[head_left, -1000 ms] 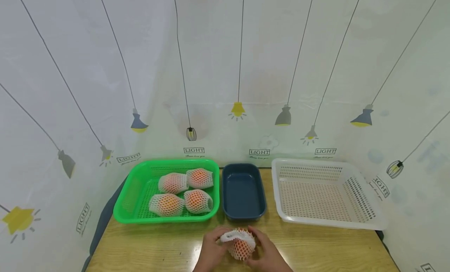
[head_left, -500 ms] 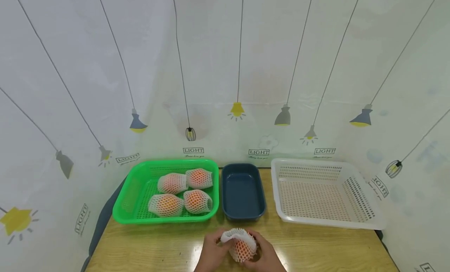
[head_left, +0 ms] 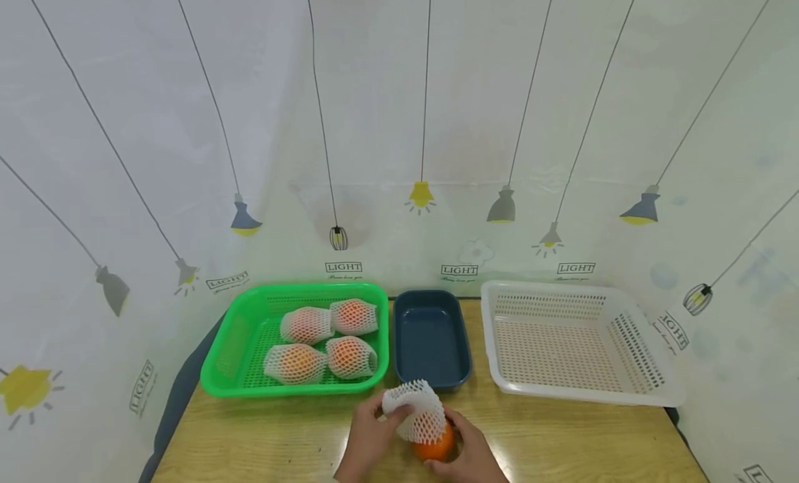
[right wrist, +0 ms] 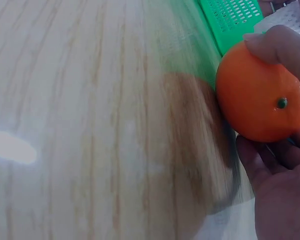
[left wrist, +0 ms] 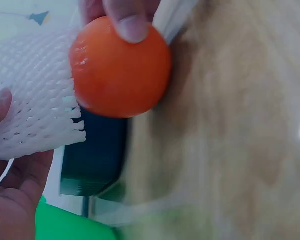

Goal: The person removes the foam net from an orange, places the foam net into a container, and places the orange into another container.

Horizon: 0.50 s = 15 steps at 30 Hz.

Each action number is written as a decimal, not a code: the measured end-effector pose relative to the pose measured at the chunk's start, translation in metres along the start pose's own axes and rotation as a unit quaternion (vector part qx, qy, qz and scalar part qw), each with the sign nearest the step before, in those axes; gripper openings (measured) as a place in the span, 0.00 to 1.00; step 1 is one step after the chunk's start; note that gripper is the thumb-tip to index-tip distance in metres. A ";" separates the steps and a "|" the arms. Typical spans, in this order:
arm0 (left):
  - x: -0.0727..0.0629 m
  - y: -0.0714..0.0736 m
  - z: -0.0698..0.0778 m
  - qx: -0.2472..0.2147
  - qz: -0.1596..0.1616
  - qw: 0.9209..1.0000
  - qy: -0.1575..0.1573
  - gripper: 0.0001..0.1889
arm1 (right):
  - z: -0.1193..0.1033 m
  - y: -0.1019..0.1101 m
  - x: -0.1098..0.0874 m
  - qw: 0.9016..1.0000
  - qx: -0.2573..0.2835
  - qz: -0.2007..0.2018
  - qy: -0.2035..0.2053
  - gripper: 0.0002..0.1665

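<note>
An orange (head_left: 435, 447) is gripped by my right hand (head_left: 469, 450) just above the wooden table, near its front. In the right wrist view the bare orange (right wrist: 257, 95) shows its green stem spot, with thumb and fingers round it. My left hand (head_left: 370, 431) pinches a white foam net sleeve (head_left: 419, 403), which in the head view covers the upper left of the fruit. In the left wrist view the foam net (left wrist: 35, 95) has its cut edge right beside the orange (left wrist: 121, 70), whose skin is uncovered there.
A green basket (head_left: 293, 391) at the left holds several net-wrapped fruits (head_left: 351, 358). A dark blue tray (head_left: 432, 341) stands behind my hands, and a white basket (head_left: 587, 393) at the right. Behind them rises a wall covering (head_left: 399, 122) printed with lamps.
The foam net has been drawn up and leftward by my left hand, baring the lower part of the orange. My right hand keeps its grip on the fruit.
</note>
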<state>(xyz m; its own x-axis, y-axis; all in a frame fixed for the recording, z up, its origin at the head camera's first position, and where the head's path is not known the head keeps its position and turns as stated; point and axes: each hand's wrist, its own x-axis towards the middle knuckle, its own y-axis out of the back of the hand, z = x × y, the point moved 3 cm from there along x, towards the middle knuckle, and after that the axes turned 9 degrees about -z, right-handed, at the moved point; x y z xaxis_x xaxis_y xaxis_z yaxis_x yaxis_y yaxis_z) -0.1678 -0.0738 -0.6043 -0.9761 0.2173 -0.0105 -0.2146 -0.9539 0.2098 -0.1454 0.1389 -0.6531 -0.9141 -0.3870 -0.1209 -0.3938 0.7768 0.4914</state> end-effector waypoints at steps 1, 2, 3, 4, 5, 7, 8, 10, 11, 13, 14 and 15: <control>0.001 0.002 0.003 -0.003 0.002 1.000 -0.003 0.15 | 0.000 0.000 0.000 1.000 -0.001 0.000 -0.002 0.54; 0.003 0.003 0.005 -0.005 0.000 1.000 -0.008 0.15 | 0.000 0.000 0.000 1.000 0.000 -0.001 -0.004 0.54; 0.004 0.005 0.008 -0.007 -0.002 1.000 -0.015 0.16 | -0.001 0.000 0.000 1.000 0.001 -0.003 -0.006 0.54; 0.005 0.007 0.010 -0.008 -0.003 1.000 -0.023 0.16 | -0.001 0.000 0.000 1.000 0.005 -0.004 -0.009 0.54; 0.007 0.008 0.013 -0.007 -0.005 1.000 -0.029 0.17 | 0.000 0.000 0.001 1.000 0.007 -0.007 -0.011 0.53; 0.009 0.011 0.016 0.006 -0.004 0.999 -0.040 0.17 | 0.000 0.000 0.001 1.000 0.009 -0.009 -0.009 0.53; 0.010 0.013 0.019 0.010 -0.003 0.999 -0.046 0.17 | -0.001 0.000 0.001 1.000 0.010 -0.010 -0.007 0.53; 0.014 0.016 0.023 0.026 0.004 0.998 -0.065 0.17 | -0.001 -0.001 0.000 1.000 0.011 -0.008 0.003 0.52; 0.016 0.017 0.026 0.037 0.009 0.996 -0.075 0.16 | -0.001 -0.001 0.000 1.000 0.010 -0.007 0.008 0.52; 0.021 0.020 0.032 0.056 0.019 0.994 -0.097 0.14 | -0.001 -0.001 -0.001 1.000 0.009 0.001 0.021 0.52; 0.023 0.022 0.035 0.069 0.024 0.992 -0.105 0.13 | 0.000 -0.002 -0.001 1.000 0.008 0.005 0.025 0.52; 0.026 0.024 0.038 0.080 0.028 0.990 -0.114 0.12 | 0.000 -0.002 -0.001 1.000 0.008 0.008 0.027 0.52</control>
<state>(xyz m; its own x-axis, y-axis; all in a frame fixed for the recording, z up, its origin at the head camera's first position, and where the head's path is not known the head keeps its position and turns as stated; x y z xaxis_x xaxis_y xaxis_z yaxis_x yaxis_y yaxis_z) -0.1965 -0.0828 -0.5624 -0.9491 0.2235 0.2218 -0.1342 -0.9244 0.3570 -0.1433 0.1376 -0.6542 -0.9142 -0.3998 -0.0660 -0.3805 0.7909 0.4792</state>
